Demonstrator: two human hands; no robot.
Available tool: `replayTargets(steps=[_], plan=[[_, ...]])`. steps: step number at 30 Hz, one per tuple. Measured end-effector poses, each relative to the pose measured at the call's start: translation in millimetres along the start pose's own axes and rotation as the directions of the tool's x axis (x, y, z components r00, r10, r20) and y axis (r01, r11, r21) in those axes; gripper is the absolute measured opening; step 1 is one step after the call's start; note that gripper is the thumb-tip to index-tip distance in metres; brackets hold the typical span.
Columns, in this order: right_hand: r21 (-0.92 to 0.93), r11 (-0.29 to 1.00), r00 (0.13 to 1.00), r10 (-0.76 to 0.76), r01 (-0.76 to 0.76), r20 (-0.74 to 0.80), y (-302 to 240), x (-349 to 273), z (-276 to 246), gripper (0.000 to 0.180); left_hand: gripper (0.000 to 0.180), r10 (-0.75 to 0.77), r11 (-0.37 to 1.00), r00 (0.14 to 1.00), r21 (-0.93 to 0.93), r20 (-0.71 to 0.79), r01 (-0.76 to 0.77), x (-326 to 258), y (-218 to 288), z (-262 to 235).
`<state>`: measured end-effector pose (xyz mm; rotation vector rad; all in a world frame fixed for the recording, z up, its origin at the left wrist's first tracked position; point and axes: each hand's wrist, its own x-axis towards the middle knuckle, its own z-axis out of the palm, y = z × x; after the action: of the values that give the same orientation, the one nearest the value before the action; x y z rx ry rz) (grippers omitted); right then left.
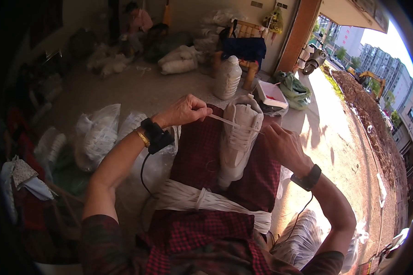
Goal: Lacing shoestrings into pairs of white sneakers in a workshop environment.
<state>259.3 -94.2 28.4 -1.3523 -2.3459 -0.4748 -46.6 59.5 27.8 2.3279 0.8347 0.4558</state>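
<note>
A white shoe [237, 137] lies on my lap, on red checked cloth [202, 156]. A flat white lace [227, 121] stretches tight across its top. My left hand [183, 110] pinches the lace's left end and holds it up and to the left. My right hand [284, 144] rests against the shoe's right side, fingers closed on the lace's other end. Both wrists carry black bands with cables. A thick bundle of white laces [206, 201] lies across my waist.
Clear plastic bags of white goods [98, 135] stand at my left, more bags [303, 238] at lower right. A white plastic jug [227, 78], a wooden chair [245, 46] and a white box [271, 94] sit ahead. Another person [137, 20] sits far back. Sunlit pavement lies to the right.
</note>
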Motion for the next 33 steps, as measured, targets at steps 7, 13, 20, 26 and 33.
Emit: replayTargets(steps=[7,13,20,26,33], plan=[[-0.023,0.995,0.995,-0.102,0.102,0.001,35,-29,-19,0.014,0.038,0.341,0.939,0.869,0.09,-0.359,-0.331,-13,31,37],[-0.174,0.984,0.998,0.034,-0.025,0.049,64,-58,-63,0.01,0.034,0.64,0.755,0.701,0.428,-0.314,-0.497,-2,19,59],[-0.353,0.881,0.949,0.298,-0.315,-0.103,114,-146,-147,0.004,0.015,0.727,0.35,0.684,0.886,-0.052,-0.304,-55,-29,-34],[-0.483,0.695,0.84,0.504,-0.533,-0.202,143,-216,-199,0.011,0.02,0.641,0.346,0.733,0.938,-0.227,-0.013,-161,-46,-130],[-0.787,0.389,0.862,0.377,-0.479,-0.338,205,-299,-240,0.026,0.015,0.582,0.392,0.659,0.875,-0.476,0.285,-258,-52,-204]])
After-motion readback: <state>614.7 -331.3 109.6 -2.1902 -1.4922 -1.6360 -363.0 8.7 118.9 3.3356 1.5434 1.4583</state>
